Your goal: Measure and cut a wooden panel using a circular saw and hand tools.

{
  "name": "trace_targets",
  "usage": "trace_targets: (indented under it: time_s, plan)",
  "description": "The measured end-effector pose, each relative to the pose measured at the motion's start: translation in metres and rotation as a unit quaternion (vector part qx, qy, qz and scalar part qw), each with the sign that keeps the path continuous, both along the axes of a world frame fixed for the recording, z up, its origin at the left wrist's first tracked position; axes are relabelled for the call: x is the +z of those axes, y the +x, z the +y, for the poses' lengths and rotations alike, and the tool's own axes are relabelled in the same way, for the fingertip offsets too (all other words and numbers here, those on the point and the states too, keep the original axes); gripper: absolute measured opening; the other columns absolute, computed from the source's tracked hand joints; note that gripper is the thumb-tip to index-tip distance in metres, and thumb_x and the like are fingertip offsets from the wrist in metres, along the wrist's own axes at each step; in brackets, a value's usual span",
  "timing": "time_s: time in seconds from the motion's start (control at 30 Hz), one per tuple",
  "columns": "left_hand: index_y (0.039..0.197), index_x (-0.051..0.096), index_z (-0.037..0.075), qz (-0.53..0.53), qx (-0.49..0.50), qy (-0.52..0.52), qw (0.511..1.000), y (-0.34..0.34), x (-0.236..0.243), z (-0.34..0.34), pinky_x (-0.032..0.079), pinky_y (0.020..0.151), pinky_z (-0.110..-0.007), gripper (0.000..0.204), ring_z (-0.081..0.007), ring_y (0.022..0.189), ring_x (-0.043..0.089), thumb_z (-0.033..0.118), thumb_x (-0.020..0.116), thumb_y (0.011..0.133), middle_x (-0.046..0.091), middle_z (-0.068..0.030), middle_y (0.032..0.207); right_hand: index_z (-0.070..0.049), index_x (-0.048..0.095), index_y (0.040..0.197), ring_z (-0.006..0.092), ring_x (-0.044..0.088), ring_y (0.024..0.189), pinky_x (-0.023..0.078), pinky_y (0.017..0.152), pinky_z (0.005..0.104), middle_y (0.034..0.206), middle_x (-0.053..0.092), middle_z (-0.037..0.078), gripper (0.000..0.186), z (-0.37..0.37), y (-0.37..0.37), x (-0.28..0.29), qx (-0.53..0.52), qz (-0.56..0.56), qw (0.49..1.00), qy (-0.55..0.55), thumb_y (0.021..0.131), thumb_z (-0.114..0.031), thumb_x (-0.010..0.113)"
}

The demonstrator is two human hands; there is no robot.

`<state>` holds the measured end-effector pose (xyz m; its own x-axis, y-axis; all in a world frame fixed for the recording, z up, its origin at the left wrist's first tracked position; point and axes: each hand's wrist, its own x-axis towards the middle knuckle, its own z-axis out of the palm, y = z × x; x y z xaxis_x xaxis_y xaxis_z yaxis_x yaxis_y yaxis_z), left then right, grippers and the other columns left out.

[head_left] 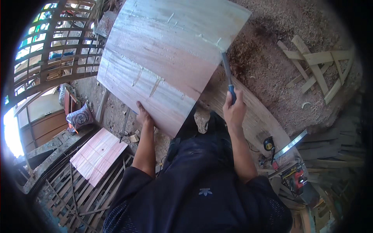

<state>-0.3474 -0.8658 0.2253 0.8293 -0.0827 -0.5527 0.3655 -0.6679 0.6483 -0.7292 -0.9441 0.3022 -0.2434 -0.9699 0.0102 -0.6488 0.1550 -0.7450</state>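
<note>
A large panel of joined wooden boards (167,58) is tilted in front of me, with shiny streaks of what looks like glue along its seams. My left hand (143,115) grips its near left edge, thumb on the top face and the other fingers hidden underneath. In my right hand (235,106), closed round the blue handle, is a long-bladed chisel (227,68). Its tip meets the panel's right edge, at the end of a glue streak. What supports the panel from below is mostly hidden.
A wide plank (256,112) lies under my right forearm, with a tape measure (268,143) and a metal ruler (291,144) near its end. Thin wood strips (318,58) lie on shavings at right. A smaller board (99,155) rests on slats at left, near a filled bag (80,116).
</note>
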Motion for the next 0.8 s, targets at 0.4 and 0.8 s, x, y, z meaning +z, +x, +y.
trace_targets:
  time_s: [0.4, 0.8]
  plan:
    - [0.12, 0.063, -0.019, -0.038, -0.005, 0.017, 0.999, -0.005, -0.001, -0.005, 0.057, 0.087, -0.041, 0.102, -0.0305, 0.099, 0.071, 0.074, 0.073, 0.08, 0.072, -0.0242, 0.116, -0.008, 0.056, 0.106, 0.0353, 0.068, 0.061, 0.051, 0.053, 0.044, 0.068, 0.062, 0.014, 0.017, -0.011, -0.025, -0.036, 0.037, 0.048, 0.998, -0.034, 0.099, -0.02, 0.065]
    - [0.124, 0.059, -0.02, -0.024, 0.018, -0.022, 0.999, -0.003, 0.001, 0.0, 0.058, 0.086, -0.04, 0.105, -0.0303, 0.097, 0.071, 0.073, 0.077, 0.078, 0.072, -0.0223, 0.115, -0.005, 0.061, 0.109, 0.0312, 0.072, 0.075, 0.054, 0.065, 0.0391, 0.085, 0.069, 0.016, 0.018, -0.007, -0.064, -0.015, 0.063, -0.07, 0.995, 0.021, 0.101, -0.02, 0.064]
